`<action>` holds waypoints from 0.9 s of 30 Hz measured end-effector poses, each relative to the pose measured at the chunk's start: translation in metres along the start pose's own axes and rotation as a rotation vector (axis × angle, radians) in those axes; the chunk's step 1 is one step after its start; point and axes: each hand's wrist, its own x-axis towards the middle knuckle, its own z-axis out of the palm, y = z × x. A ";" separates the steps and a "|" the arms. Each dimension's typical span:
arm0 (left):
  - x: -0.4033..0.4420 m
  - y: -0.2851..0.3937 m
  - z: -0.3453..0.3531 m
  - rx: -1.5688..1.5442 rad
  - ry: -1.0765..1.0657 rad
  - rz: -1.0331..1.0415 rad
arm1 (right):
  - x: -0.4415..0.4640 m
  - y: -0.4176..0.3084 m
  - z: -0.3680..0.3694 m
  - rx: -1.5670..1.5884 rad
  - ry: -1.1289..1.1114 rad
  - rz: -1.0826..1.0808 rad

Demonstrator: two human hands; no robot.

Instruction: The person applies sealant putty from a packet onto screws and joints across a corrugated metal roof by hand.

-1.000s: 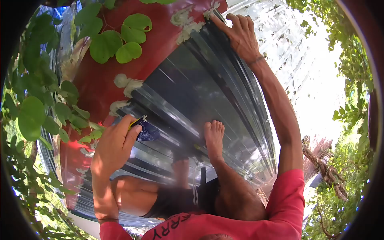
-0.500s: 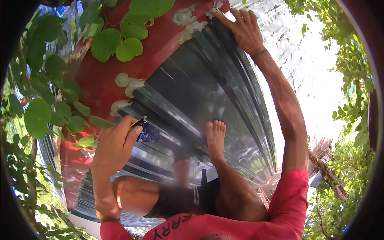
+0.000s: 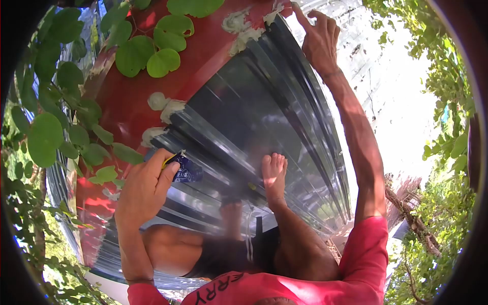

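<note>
Paste [image 3: 273, 15] at the top corner of the dark ribbed sheet [image 3: 218, 109] lies uncovered now: half a second ago the right hand [image 3: 321, 48] had a finger on it, and that finger has since shifted up and right, to the end of the red panel [image 3: 198, 61]. The right hand has one finger stretched and the others loosely bent, nothing seen in its grasp; whether the fingertip touches the panel I cannot tell. The left hand [image 3: 142, 190], unmoved, pinches the blue packet [image 3: 188, 171] above the sheet's left part. More pale lumps dot the seam between sheet and panel. A bare foot [image 3: 275, 175] rests on the sheet. Leaves [image 3: 134, 55] overhang the panel, crowding the left side; beyond the sheet's right edge, a bright, debris-strewn surface [image 3: 391, 96] leaves space beside the right arm.
</note>
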 end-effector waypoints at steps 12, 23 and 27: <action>-0.002 0.001 0.001 0.039 0.023 0.046 | -0.020 -0.090 0.010 0.369 -0.034 0.399; -0.011 0.000 0.000 0.005 0.021 -0.001 | -0.020 -0.099 0.020 0.223 -0.017 0.295; -0.012 -0.003 0.000 0.006 0.020 0.009 | -0.019 -0.101 0.014 0.198 -0.048 0.265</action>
